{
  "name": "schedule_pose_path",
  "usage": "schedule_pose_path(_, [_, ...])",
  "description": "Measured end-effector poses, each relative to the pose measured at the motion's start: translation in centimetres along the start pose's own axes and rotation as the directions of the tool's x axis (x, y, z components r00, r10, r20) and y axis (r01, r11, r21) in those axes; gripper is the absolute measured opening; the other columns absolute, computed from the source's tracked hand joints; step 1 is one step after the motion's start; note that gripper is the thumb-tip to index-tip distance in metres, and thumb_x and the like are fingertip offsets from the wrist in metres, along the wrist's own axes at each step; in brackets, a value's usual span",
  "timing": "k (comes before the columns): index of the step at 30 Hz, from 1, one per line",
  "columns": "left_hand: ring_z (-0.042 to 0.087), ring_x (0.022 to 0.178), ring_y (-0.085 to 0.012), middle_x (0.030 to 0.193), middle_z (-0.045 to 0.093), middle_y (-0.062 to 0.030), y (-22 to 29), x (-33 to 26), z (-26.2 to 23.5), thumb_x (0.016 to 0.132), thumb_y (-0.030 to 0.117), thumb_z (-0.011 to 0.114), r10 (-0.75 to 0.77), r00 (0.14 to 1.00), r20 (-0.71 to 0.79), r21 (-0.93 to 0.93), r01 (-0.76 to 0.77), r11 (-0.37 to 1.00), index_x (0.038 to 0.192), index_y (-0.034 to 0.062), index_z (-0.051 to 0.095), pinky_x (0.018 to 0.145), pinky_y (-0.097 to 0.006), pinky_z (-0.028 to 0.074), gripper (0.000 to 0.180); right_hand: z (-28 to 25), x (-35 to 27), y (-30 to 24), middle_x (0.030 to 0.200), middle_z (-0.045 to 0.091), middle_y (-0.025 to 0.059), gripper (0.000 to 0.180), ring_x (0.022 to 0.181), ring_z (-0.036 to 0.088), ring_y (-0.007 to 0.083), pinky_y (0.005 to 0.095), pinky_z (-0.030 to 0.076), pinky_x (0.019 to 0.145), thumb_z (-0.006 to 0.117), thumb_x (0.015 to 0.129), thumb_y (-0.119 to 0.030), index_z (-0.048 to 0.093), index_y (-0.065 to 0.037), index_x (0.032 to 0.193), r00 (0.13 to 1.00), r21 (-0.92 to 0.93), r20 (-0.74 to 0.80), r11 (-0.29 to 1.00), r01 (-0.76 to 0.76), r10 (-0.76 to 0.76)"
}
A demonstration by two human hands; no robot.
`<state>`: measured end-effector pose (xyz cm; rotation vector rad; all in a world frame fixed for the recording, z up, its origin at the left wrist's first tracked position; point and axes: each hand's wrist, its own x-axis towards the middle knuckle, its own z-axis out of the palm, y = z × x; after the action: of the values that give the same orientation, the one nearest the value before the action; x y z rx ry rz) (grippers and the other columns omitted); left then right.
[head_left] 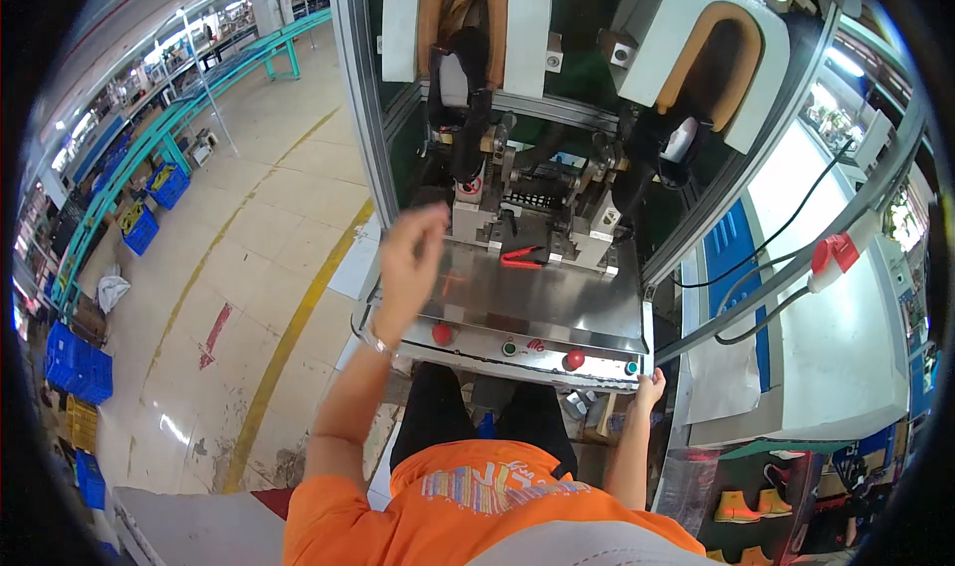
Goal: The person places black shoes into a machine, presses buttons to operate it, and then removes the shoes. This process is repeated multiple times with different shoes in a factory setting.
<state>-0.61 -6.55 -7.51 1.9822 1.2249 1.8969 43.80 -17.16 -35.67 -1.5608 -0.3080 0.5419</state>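
I sit in front of a two-station shoe machine. My left hand (410,258) is raised over the left side of the steel table (557,302), fingers loosely apart, holding nothing. My right hand (649,389) rests at the right front corner of the control panel, near a small green button (631,368); whether it grips anything is hard to tell. Dark shoe parts sit on the left station (460,89) and the right station (668,138) inside white and orange pads. A red tool (521,259) lies on the table near the back.
The panel's front edge carries red buttons (573,360) and a green one (509,348). Black cables and a red and white plug (834,256) hang on the right. Blue crates (78,367) and green conveyor frames (149,148) line the floor on the left. Small orange boots (738,507) stand at the lower right.
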Motion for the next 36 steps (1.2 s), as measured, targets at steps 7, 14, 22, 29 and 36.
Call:
schedule_pose_path(7, [0.058, 0.076, -0.0186, 0.093, 0.059, -0.0084, 3.7, 15.6, -2.0, 0.079, 0.002, 0.06, 0.369, 0.925, -0.093, 0.175, -0.349, 0.92, 0.106, 0.0049, 0.058, 0.069, -0.028, 0.047, 0.027, 1.0, -4.2, -2.8, 0.115, 0.048, 0.0129, 0.046, 0.105, 0.049, 0.0242, 0.0323, 0.037, 0.093, 0.05, 0.07, 0.011, 0.047, 0.001, 0.114, 0.962, -0.044, -0.131, 0.971, 0.235, -0.238])
schedule_pose_path(14, [0.055, 0.07, -0.025, 0.087, 0.061, -0.0095, 3.0, 21.3, -1.6, 0.077, 0.007, 0.063, 0.581, 0.784, 0.22, 0.362, -0.618, 0.697, 0.093, 0.0045, 0.063, 0.062, -0.031, 0.043, 0.016, 4.0, -7.3, -6.5, 0.113, 0.052, 0.009, 0.034, 0.105, 0.05, 0.0195, 0.0284, 0.039, 0.086, 0.051, 0.073, 0.011, 0.054, 0.0, 0.105, 0.912, 0.022, 0.068, 0.914, 0.405, -0.405])
schedule_pose_path(22, [0.057, 0.069, -0.0263, 0.072, 0.057, -0.0097, 12.3, 19.2, -3.5, 0.075, 0.011, 0.062, 0.599, 0.757, 0.26, 0.235, -0.651, 0.721, 0.085, 0.0039, 0.06, 0.063, -0.032, 0.044, 0.012, 6.8, -14.6, -15.4, 0.108, 0.055, 0.013, 0.023, 0.103, 0.052, 0.0256, 0.0324, 0.037, 0.09, 0.052, 0.072, 0.009, 0.057, -0.002, 0.092, 0.693, 0.063, 0.43, 0.785, 0.617, -0.579])
schedule_pose_path(29, [0.054, 0.057, -0.0204, 0.062, 0.054, -0.0076, 18.5, 12.9, 0.9, 0.071, 0.008, 0.062, 0.423, 0.721, 0.549, 0.236, -0.62, 0.749, 0.08, 0.0037, 0.058, 0.056, -0.029, 0.044, 0.011, 7.7, -22.9, -27.1, 0.135, 0.035, 0.0202, 0.107, 0.119, 0.042, 0.0312, 0.0395, 0.033, 0.098, 0.078, 0.062, -0.037, 0.014, -0.001, 0.139, 0.224, 0.35, 0.733, 0.639, 0.685, -0.642])
schedule_pose_path(36, [0.053, 0.059, -0.0109, 0.065, 0.058, -0.0038, 25.1, 3.9, 13.7, 0.079, 0.012, 0.064, 0.478, 0.584, 0.656, -0.27, -0.41, 0.871, 0.085, 0.0013, 0.06, 0.059, -0.024, 0.044, 0.013, 1.7, -20.3, -23.3, 0.125, 0.046, 0.0105, 0.087, 0.114, 0.043, 0.0201, 0.0332, 0.033, 0.099, 0.079, 0.064, -0.022, 0.029, 0.002, 0.131, 0.665, 0.418, 0.671, 0.908, 0.026, -0.327])
